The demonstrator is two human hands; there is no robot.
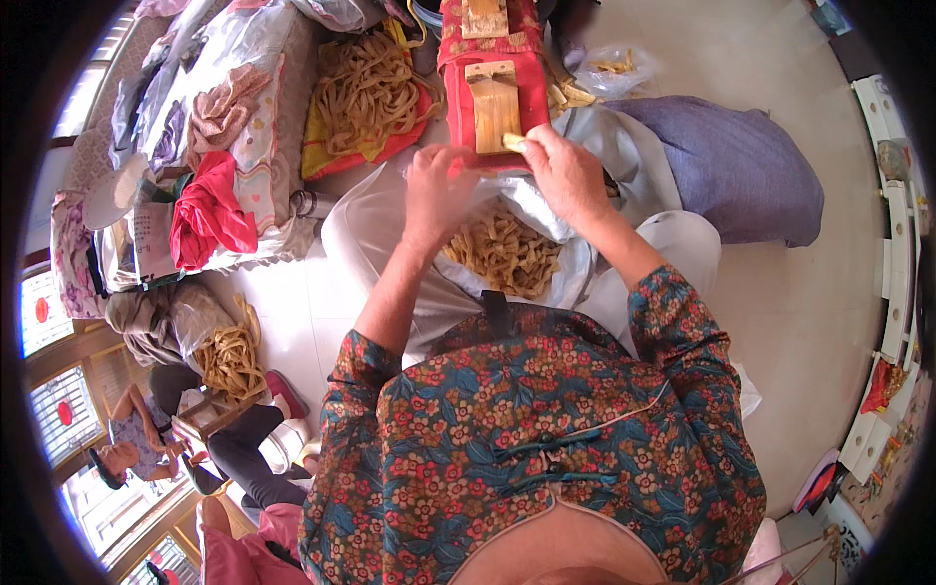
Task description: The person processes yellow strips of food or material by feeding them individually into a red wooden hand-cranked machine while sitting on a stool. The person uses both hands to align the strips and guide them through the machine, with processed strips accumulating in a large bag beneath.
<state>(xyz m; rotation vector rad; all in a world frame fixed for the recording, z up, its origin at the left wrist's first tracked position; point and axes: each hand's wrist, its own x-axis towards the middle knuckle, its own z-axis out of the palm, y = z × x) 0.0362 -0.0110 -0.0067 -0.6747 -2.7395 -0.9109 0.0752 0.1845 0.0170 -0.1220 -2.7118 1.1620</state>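
Observation:
Between the thumb and fingers of my right hand (564,172) is a short piece of pale yellow strip (514,142). It lies over the near right corner of a wooden block (497,113). The block rests on a narrow bench covered with red cloth (459,102). My left hand (439,186) is blurred by motion at the near left corner of the bench, and I cannot tell whether its fingers hold anything. Below both hands, an open whitish plastic bag (574,267) in my lap contains many short tan pieces (504,252).
Long tan strips (373,91) are heaped on a yellow and red sack at the left. A stuffed blue-grey sack (731,164) sits at the right, near a clear bag (614,69) of yellow pieces. A cloth-piled bed (248,131) stands left; another person (146,439) works at lower left.

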